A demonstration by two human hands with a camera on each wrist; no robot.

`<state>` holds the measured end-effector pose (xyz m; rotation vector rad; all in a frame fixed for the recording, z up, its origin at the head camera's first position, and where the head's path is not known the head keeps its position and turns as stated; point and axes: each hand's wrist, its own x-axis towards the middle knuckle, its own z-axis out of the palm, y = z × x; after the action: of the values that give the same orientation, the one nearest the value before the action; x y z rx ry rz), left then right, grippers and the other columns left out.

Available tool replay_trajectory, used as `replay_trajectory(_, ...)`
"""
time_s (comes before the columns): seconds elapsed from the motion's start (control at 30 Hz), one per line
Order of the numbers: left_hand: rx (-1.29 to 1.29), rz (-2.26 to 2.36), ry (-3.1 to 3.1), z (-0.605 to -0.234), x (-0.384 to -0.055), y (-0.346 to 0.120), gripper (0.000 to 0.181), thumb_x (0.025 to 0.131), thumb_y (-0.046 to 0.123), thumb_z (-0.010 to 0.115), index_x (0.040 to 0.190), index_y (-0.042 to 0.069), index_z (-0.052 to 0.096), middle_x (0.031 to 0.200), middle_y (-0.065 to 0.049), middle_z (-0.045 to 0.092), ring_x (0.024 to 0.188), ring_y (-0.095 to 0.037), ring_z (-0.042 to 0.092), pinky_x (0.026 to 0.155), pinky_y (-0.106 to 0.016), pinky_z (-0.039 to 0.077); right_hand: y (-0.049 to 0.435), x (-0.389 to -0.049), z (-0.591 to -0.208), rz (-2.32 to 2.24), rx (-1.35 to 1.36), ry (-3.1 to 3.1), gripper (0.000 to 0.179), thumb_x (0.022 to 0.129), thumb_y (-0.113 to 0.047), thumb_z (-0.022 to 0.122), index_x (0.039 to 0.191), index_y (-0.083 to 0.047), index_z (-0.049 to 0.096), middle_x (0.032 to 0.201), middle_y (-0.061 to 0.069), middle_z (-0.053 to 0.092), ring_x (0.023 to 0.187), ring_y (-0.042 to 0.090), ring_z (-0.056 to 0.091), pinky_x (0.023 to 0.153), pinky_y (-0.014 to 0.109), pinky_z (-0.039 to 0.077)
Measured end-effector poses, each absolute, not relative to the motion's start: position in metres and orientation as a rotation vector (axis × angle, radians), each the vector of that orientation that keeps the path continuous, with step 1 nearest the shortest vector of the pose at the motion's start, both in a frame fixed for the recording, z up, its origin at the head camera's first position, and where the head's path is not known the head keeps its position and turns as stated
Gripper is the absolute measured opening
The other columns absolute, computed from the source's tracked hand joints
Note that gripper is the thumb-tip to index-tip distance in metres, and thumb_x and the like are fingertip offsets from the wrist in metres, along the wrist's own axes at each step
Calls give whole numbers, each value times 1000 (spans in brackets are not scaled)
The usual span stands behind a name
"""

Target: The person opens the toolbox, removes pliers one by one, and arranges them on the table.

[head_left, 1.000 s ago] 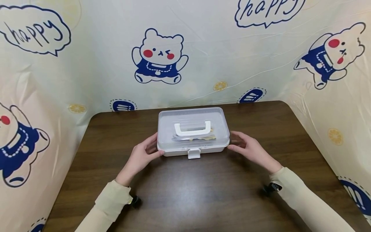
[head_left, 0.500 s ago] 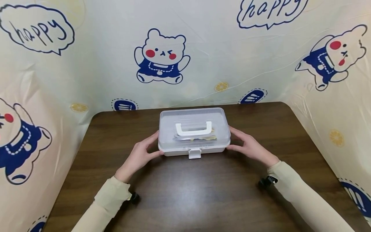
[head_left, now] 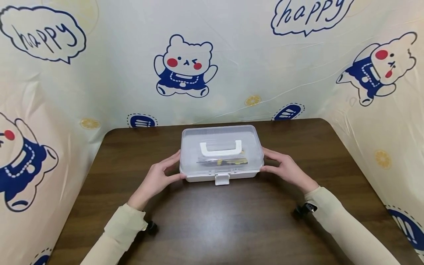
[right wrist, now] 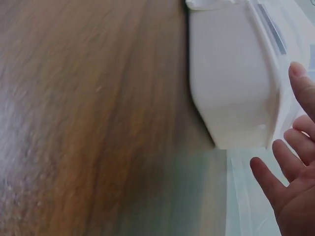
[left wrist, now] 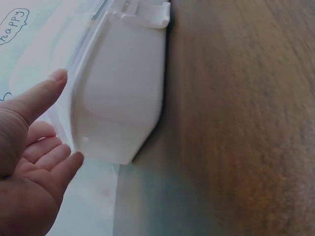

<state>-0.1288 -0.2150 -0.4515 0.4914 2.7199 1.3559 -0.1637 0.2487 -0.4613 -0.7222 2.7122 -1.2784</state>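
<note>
A storage box (head_left: 198, 178) with a white base, a translucent lid and a white handle (head_left: 221, 149) sits on the table. Its front latch (head_left: 222, 179) hangs down. Through the lid I make out a slim item (head_left: 232, 161) with yellow and black markings; its kind is unclear. My left hand (head_left: 158, 181) is at the box's left end, thumb by the front corner and fingers along the side. At the right end, my right hand (head_left: 287, 171) mirrors it. Both wrist views show the fingers fairly straight or relaxed beside the box, not wrapped round it.
The brown wooden table (head_left: 218, 228) has rounded back corners. A pale cloth (head_left: 238, 55) printed with bears and "happy" bubbles hangs behind it and on both sides. Small black devices sit at both wrists, beside pale sleeves (head_left: 341, 221).
My right hand has closed the small gap to the box's right end. The box sits very slightly nearer, and the yellow-black item inside shows more fully. The head view has shifted a little.
</note>
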Motion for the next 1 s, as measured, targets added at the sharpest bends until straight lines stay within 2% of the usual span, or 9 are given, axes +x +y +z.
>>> replay_trajectory(0.13, 465, 1427, 2686, -443, -129, -216, 76, 86, 23, 87, 152, 10, 53, 160, -6, 46, 142, -35, 50, 111, -48, 45, 249, -161, -452, -1358, -638, 2686, 63, 88, -18, 85, 147, -12, 61, 152, 6, 56, 138, 29, 54, 107, 10, 37)
replay_trajectory(0.27, 430, 1530, 2646, -435, -130, -217, 67, 86, 18, 87, 147, 8, 59, 155, -9, 52, 136, -34, 56, 108, -42, 47, 248, -158, -441, -1433, -536, 2657, 58, 89, -19, 84, 143, -10, 65, 148, 8, 60, 138, 31, 54, 115, 35, 44)
replay_trajectory(0.37, 385, 1604, 2620, -429, -132, -217, 62, 86, 16, 87, 143, 5, 63, 150, -13, 57, 129, -33, 62, 101, -33, 52, 247, -158, -436, -1496, -444, 2636, 54, 90, -20, 83, 140, -8, 67, 145, 10, 63, 137, 31, 55, 113, 54, 45)
replay_trajectory(0.47, 326, 1656, 2595, -424, -134, -216, 57, 87, 15, 86, 139, 2, 65, 146, -15, 61, 123, -33, 66, 93, -23, 56, 245, -159, -431, -1538, -391, 2632, 51, 90, -20, 84, 137, -5, 69, 139, 12, 66, 132, 31, 60, 104, 36, 54)
replay_trajectory(0.6, 250, 1694, 2606, -417, -136, -215, 50, 88, 16, 85, 133, 1, 70, 135, -17, 67, 114, -26, 72, 86, -19, 58, 243, -161, -420, -1564, -376, 2643, 44, 91, -15, 82, 131, 0, 71, 129, 18, 71, 114, 25, 69, 87, 15, 55)
replay_trajectory(0.7, 200, 1711, 2627, -411, -137, -213, 47, 87, 18, 86, 130, 2, 73, 127, -17, 72, 104, -13, 74, 84, -17, 58, 242, -163, -413, -1574, -360, 2651, 40, 93, -14, 81, 128, 1, 72, 122, 21, 73, 99, 13, 72, 81, 14, 55)
replay_trajectory(0.8, 167, 1732, 2645, -405, -140, -210, 43, 88, 21, 86, 125, 2, 75, 120, -17, 74, 98, -2, 71, 83, -16, 57, 241, -165, -408, -1594, -330, 2666, 38, 94, -17, 80, 126, 2, 74, 117, 22, 74, 92, 2, 69, 79, 14, 55)
replay_trajectory(0.9, 135, 1757, 2672, -401, -145, -207, 39, 90, 24, 85, 120, 1, 78, 116, -17, 76, 96, 1, 70, 83, -14, 55, 239, -168, -403, -1626, -306, 2694, 35, 94, -19, 80, 122, 2, 76, 112, 18, 76, 90, -2, 67, 79, 14, 54)
replay_trajectory(1.0, 89, 1782, 2697, -397, -148, -205, 37, 92, 29, 83, 116, 1, 79, 112, -16, 77, 95, -1, 69, 86, -20, 56, 235, -172, -399, -1643, -288, 2734, 33, 94, -23, 80, 117, 0, 78, 107, 10, 78, 91, -1, 67, 79, 15, 53)
